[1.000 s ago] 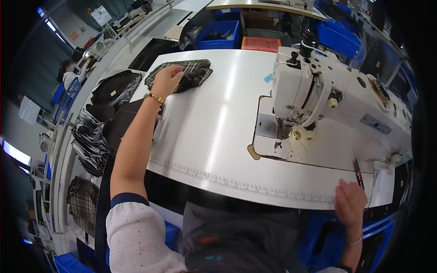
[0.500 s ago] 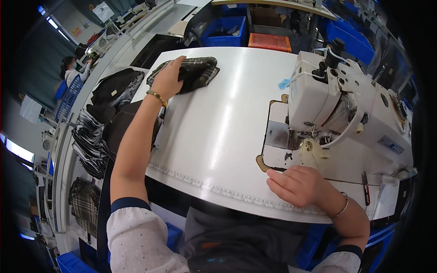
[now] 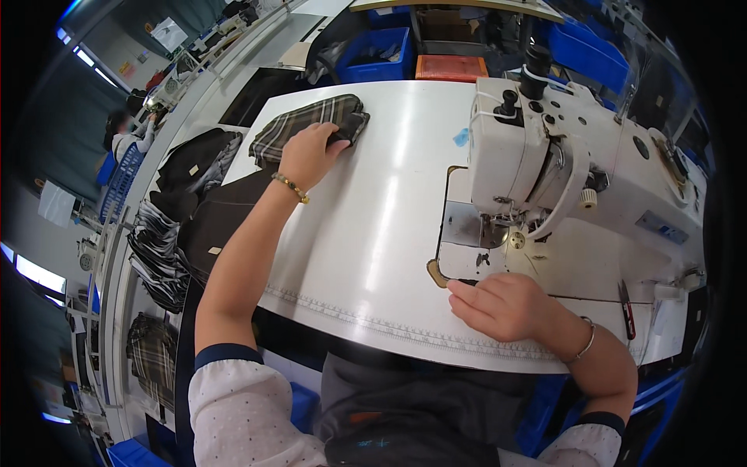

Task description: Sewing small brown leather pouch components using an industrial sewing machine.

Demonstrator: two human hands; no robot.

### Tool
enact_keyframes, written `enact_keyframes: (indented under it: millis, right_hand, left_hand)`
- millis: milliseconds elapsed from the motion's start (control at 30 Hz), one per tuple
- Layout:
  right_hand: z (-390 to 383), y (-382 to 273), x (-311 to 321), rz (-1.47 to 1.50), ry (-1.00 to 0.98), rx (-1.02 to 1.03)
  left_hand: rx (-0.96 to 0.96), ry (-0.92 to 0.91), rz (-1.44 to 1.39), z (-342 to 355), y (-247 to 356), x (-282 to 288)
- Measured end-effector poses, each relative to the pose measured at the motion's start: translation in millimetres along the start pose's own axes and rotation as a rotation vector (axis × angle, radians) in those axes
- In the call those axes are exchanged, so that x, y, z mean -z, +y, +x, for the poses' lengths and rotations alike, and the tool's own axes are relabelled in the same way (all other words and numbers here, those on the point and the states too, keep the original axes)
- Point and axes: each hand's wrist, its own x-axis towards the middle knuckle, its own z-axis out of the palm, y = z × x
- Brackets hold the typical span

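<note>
L hand fingers pinch folded plaid cloth; R hand curled, grip unclear.

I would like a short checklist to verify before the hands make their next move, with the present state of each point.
1. Left hand on the plaid fabric: ok, at its near right side.
2. Firm pinch there: cannot tell.
3. Both hands at the fabric: not ok; the right hand is in front of the sewing machine.
4. Right hand apart from the red-handled snips: ok, they lie to its right.
5. Presser foot raised: cannot tell, too small to read.
</note>
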Motion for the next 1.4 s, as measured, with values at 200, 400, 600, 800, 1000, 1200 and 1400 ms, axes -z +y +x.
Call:
enact_keyframes:
  millis: [200, 400, 600, 800, 1000, 1200, 1400]
  right_hand:
    - [-1.1, -0.9, 0.0, 0.001, -0.002, -0.020]
    - [-1.6, 0.5, -0.7, 0.025, -0.002, -0.031]
    - [-2.2, 1.5, -1.1, 0.024, -0.001, -0.044]
    - [-0.7, 0.3, -1.5, 0.028, -0.001, -0.044]
    - [-0.1, 1.4, -2.4, 0.041, -0.008, -0.037]
    - [-6.5, 0.9, -6.7, 0.186, 0.023, -0.203]
    - [-4.4, -11.8, -1.8, 1.128, 0.052, -1.019]
  left_hand:
    - [0.057, -0.042, -0.440, 13.0, -23.0, -1.9]
    - [-0.156, -0.029, -0.139, 19.0, -13.0, 4.8]
    - [0.080, -0.141, -0.373, 23.8, -31.3, 1.6]
    - [0.431, -0.098, -0.923, 22.3, -87.4, -11.0]
    - [0.692, 0.480, -1.354, 16.4, -156.8, 40.8]
    - [0.261, 0.414, -1.357, 10.6, -63.6, 118.4]
    - [-0.020, -0.179, -1.189, -83.0, 89.9, 77.5]
